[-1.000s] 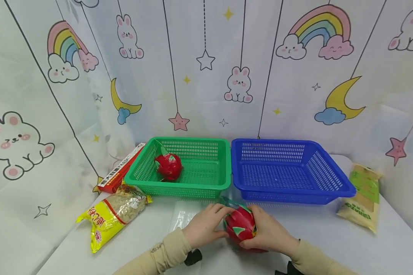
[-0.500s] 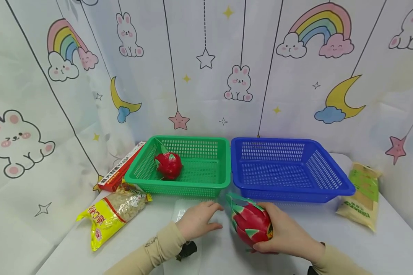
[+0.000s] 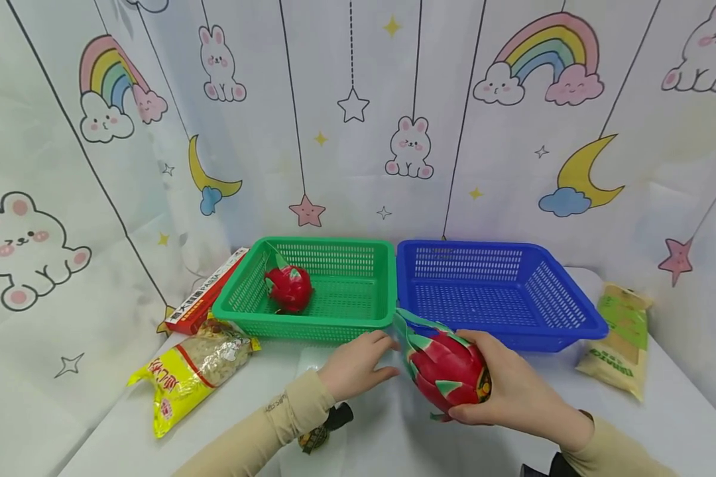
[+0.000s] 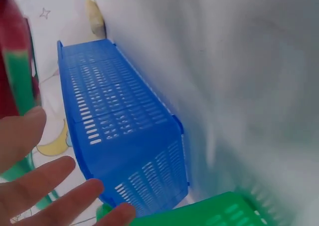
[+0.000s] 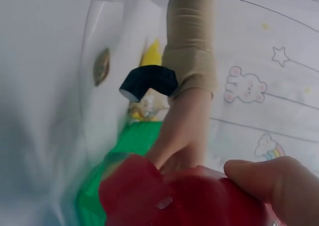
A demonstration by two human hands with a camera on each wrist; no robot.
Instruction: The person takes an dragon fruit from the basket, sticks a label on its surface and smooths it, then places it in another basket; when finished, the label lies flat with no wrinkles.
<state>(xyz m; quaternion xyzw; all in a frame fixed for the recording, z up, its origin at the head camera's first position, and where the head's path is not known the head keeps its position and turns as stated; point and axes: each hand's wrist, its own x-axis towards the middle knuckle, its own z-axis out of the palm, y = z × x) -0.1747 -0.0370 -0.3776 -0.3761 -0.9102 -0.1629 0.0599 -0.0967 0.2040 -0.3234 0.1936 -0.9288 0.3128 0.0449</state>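
Pale cloth (image 3: 358, 165) printed with rabbits and rainbows hung behind a white table (image 3: 668, 430), 1 rabbit cut off at the right edge. A small brownish thing (image 3: 313, 438) below the left wrist was hard to make out. The right hand (image 3: 516, 397) gripped the large dragon fruit (image 3: 450, 371) above the table, some fingers hidden behind it; the fruit blocked the blue basket's (image 3: 549, 331) near left corner. The left hand (image 3: 358, 364) was open beside it; whether they touched, I couldn't tell. Leftward, a yellow bag (image 3: 191, 371) and the green basket (image 3: 310, 321) partly covered a red box (image 3: 209, 291). The held fruit was red, with green-tipped scales and long green leaves.
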